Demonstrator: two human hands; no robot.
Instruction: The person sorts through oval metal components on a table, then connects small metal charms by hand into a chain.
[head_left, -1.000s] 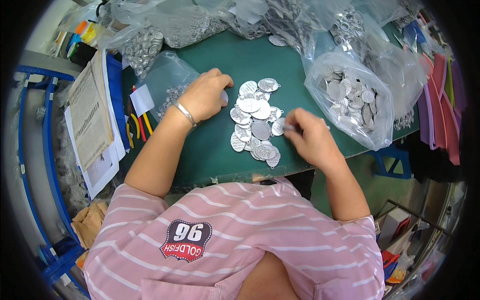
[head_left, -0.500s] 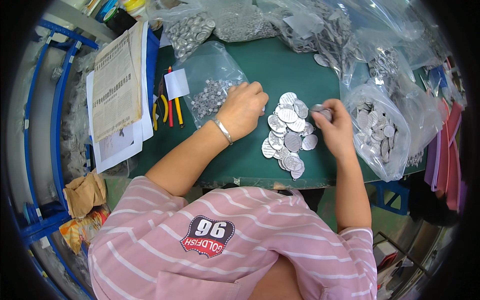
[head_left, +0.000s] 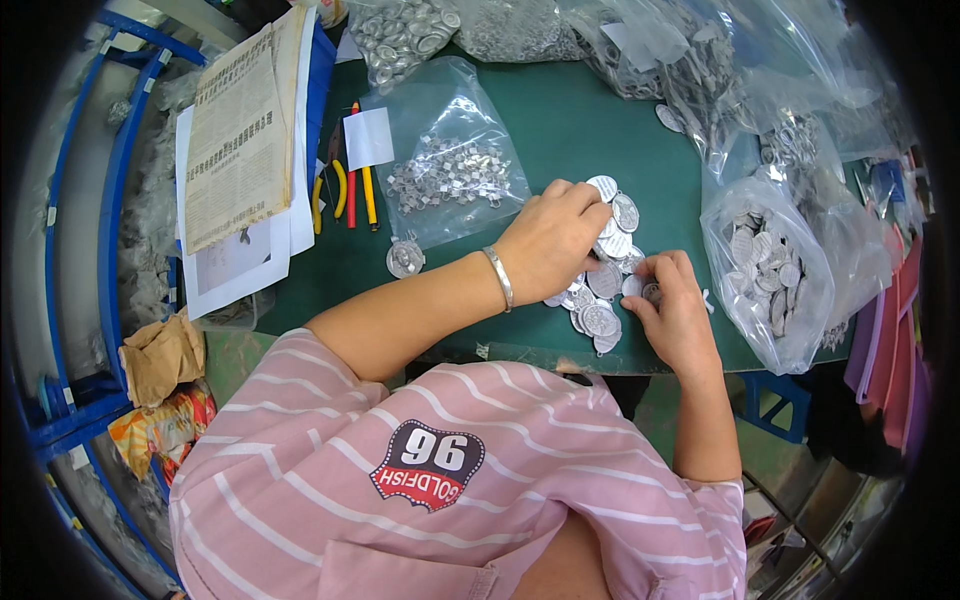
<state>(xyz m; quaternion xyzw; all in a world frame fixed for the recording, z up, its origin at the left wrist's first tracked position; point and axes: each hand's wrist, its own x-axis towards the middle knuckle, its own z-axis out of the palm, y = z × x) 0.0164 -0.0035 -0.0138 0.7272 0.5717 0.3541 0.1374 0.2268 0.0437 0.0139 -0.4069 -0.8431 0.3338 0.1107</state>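
A loose pile of flat oval silver medals with small loops lies on the green tabletop. My left hand is bent down over the pile's left side, fingers curled together; its fingertips and whatever they grip are hidden. My right hand is at the pile's right edge, thumb and fingers closed on silver medals. Left of my left hand, a clear plastic bag lies flat with small silver metal pieces on it. A round silver piece rests above my left forearm.
Pliers with yellow handles, a red pencil and a yellow one lie left of the bag. Papers stand at the left. An open bag of medals sits at the right. Filled plastic bags line the back.
My left hand has moved right, from the small metal pieces onto the medal pile. My right hand has come down and closer to the pile. The view has shifted slightly.
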